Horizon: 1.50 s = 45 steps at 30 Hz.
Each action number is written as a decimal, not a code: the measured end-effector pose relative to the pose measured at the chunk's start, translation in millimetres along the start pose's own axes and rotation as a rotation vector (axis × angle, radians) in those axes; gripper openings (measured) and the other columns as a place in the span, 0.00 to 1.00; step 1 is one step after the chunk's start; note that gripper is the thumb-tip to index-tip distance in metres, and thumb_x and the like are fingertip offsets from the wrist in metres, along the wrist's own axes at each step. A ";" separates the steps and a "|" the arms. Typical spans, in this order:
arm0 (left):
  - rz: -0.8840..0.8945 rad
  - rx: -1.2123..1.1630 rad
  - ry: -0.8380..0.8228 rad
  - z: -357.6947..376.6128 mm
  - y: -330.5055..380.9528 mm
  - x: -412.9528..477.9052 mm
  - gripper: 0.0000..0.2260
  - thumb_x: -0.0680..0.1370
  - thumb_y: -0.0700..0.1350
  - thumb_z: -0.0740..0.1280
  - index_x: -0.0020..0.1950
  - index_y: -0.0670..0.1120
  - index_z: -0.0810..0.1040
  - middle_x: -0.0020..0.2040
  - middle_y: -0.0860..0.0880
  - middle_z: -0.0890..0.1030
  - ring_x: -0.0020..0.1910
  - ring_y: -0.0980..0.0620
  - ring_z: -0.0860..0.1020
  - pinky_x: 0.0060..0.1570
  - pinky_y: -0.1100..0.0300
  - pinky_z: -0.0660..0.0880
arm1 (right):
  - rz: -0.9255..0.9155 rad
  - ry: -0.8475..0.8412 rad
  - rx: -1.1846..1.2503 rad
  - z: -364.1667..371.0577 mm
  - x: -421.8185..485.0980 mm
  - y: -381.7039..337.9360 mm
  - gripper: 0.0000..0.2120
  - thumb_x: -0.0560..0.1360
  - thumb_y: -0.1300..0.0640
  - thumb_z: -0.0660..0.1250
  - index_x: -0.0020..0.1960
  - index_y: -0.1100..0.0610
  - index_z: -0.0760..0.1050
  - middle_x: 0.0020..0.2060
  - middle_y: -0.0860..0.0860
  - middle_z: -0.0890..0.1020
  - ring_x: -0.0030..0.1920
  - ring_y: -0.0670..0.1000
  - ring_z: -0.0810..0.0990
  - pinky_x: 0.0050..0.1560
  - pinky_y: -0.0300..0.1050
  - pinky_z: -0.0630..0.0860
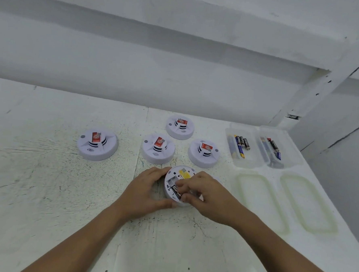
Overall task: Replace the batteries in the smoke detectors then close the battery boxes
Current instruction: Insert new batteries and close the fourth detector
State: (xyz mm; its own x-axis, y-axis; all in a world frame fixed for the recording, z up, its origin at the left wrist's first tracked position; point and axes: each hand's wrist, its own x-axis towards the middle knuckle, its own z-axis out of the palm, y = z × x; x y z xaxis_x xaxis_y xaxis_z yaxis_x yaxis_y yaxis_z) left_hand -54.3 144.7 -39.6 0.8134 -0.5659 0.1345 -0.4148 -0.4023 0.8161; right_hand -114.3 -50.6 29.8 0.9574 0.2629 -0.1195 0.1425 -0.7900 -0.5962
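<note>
A white smoke detector [173,176] lies upside down on the table, its battery bay open. A black battery [175,191] sits in the bay. My left hand [148,191] grips the detector's left rim between fingers and thumb. My right hand [200,191] pinches the black battery with its fingertips and covers the detector's right half. Several other white detectors stand upright behind: one at the left [97,144], one in the middle [158,149], one at the back [180,127] and one to the right [203,153].
Two clear plastic boxes [244,161] [288,161] holding several batteries stand at the right, their two lids [260,204] [309,204] lying in front. A white wall runs behind the table. The table's right edge slants past the boxes.
</note>
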 end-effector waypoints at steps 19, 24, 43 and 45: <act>0.003 0.060 0.023 1.2 -1.1 1.8 0.38 0.64 0.71 0.68 0.69 0.54 0.70 0.57 0.64 0.73 0.58 0.66 0.70 0.60 0.62 0.68 | -0.063 0.008 0.140 1.5 11.0 23.2 0.10 0.73 0.59 0.71 0.54 0.50 0.82 0.55 0.38 0.81 0.55 0.41 0.72 0.51 0.29 0.71; 0.000 0.085 0.019 1.5 -0.8 1.9 0.39 0.65 0.71 0.67 0.69 0.51 0.71 0.57 0.61 0.74 0.57 0.65 0.70 0.60 0.65 0.65 | -0.091 0.064 0.164 7.8 12.5 26.7 0.10 0.73 0.58 0.70 0.54 0.51 0.82 0.53 0.37 0.82 0.53 0.40 0.72 0.50 0.31 0.71; 0.007 0.103 0.031 3.4 -1.3 2.2 0.39 0.65 0.71 0.66 0.69 0.51 0.71 0.57 0.59 0.74 0.58 0.63 0.69 0.60 0.69 0.61 | -0.094 0.058 0.085 13.6 15.5 27.9 0.07 0.74 0.58 0.70 0.51 0.51 0.83 0.52 0.28 0.77 0.52 0.44 0.71 0.52 0.36 0.72; 0.006 0.099 0.035 3.7 -1.7 2.3 0.38 0.64 0.71 0.67 0.69 0.51 0.71 0.57 0.60 0.74 0.58 0.63 0.70 0.60 0.69 0.61 | -0.096 0.065 0.090 14.2 15.2 28.2 0.08 0.74 0.57 0.70 0.52 0.51 0.83 0.48 0.24 0.76 0.53 0.44 0.71 0.53 0.34 0.72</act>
State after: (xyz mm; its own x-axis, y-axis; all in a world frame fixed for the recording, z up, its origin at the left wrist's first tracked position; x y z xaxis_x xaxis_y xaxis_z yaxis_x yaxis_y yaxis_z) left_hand -53.2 141.4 -42.7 0.8237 -0.5440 0.1601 -0.4567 -0.4690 0.7560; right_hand -99.3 -61.0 0.0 0.9552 0.2957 -0.0087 0.2135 -0.7093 -0.6717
